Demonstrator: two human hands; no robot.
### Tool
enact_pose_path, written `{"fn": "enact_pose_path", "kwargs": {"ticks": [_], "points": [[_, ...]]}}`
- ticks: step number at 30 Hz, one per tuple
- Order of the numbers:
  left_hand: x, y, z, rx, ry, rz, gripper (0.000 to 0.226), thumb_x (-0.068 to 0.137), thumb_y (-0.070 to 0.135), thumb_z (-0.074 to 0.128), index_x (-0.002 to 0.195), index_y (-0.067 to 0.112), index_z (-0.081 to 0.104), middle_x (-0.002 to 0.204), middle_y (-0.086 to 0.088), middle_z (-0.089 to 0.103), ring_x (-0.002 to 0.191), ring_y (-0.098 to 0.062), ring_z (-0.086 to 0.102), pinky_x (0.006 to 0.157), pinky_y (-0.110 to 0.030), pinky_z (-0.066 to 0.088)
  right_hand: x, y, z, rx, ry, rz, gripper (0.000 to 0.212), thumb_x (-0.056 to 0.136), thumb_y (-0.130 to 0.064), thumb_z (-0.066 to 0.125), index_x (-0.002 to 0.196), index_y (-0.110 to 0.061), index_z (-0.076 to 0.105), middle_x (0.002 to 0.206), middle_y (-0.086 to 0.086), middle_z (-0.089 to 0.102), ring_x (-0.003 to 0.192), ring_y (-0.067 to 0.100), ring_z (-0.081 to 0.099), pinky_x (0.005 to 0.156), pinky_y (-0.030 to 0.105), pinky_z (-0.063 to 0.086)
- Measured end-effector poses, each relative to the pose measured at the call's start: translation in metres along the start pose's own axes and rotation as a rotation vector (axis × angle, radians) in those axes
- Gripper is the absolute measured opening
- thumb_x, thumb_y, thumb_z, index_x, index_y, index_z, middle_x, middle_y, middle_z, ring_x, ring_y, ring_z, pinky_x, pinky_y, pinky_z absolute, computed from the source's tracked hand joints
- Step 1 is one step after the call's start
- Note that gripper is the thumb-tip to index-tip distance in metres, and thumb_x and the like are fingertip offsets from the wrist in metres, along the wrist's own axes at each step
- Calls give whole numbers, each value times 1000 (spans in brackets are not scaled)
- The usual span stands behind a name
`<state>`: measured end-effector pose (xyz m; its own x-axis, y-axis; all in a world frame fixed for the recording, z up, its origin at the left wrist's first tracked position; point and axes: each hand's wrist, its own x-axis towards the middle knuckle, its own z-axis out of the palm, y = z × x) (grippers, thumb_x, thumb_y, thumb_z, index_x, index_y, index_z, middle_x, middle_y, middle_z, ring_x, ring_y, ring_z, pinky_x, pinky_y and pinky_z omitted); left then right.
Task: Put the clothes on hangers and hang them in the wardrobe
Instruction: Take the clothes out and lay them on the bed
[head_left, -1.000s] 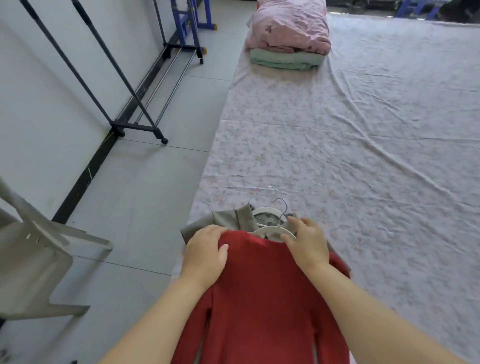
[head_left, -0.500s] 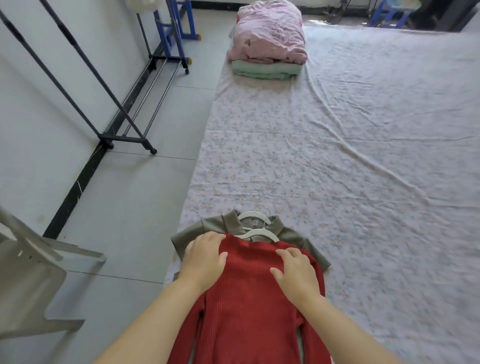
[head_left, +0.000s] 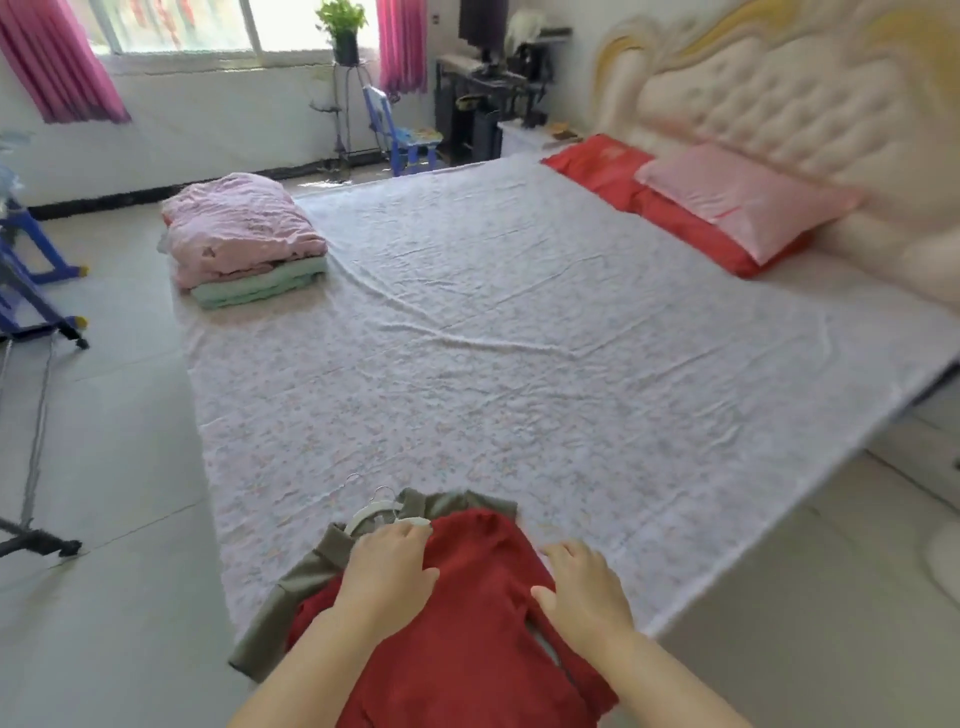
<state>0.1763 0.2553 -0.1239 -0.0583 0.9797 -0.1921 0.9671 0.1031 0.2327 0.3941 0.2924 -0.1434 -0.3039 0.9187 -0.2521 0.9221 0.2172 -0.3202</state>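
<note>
A red knit sweater (head_left: 478, 623) lies on the near corner of the bed (head_left: 519, 364), on top of an olive-grey garment (head_left: 306, 571). Two white hangers (head_left: 374, 512) with wire hooks stick out at the necklines of both garments. My left hand (head_left: 387, 566) rests on the sweater's left shoulder, its fingertips by the end of a hanger. Fingers spread, my right hand (head_left: 584, 592) lies flat on the sweater's right shoulder. Neither hand grips anything that I can see.
Folded pink and green quilts (head_left: 244, 234) sit at the bed's far left corner. Red and pink pillows (head_left: 727, 208) lie by the headboard. A black clothes rack's foot (head_left: 41, 543) stands on the grey floor at left, with blue frames behind it.
The view has swung up and to the right, showing the whole bed and window. My right hand slid from the collar out to the sweater's right shoulder. My left hand stays on the left shoulder.
</note>
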Motion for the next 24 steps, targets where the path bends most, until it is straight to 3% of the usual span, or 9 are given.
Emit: {"fn": "enact_pose_path", "kwargs": {"ticks": [6,12,18,24], "points": [[-18,98,4,104,-125,407,52,90,43,46,138,27,35,141,6,40,130,-16,35,106,-32,27,-135,64,-14,77,160,410,48,90,-37,51,135,-25,40,134,-3,41,122,19,41,99,28,35],[-82,263,32,188,-252,883,53,91,38,47,141,26,31,144,5,36,132,-17,32,108,-32,24,-327,128,-15,96,339,881,48,90,-33,50,136,-25,39,133,-3,42,122,18,41,98,24,34],[-245,419,70,219,-345,1396,56,90,43,46,141,27,29,145,6,35,132,-16,33,107,-31,24,-545,135,11,154,526,1353,45,90,-34,49,132,-22,41,130,-1,42,118,19,43,97,29,39],[-467,513,106,237,-388,1850,56,91,45,47,142,28,29,145,5,35,133,-16,33,108,-32,25,-748,96,50,208,662,1740,50,93,-34,49,139,-24,34,134,-3,39,121,17,41,100,27,36]]}}
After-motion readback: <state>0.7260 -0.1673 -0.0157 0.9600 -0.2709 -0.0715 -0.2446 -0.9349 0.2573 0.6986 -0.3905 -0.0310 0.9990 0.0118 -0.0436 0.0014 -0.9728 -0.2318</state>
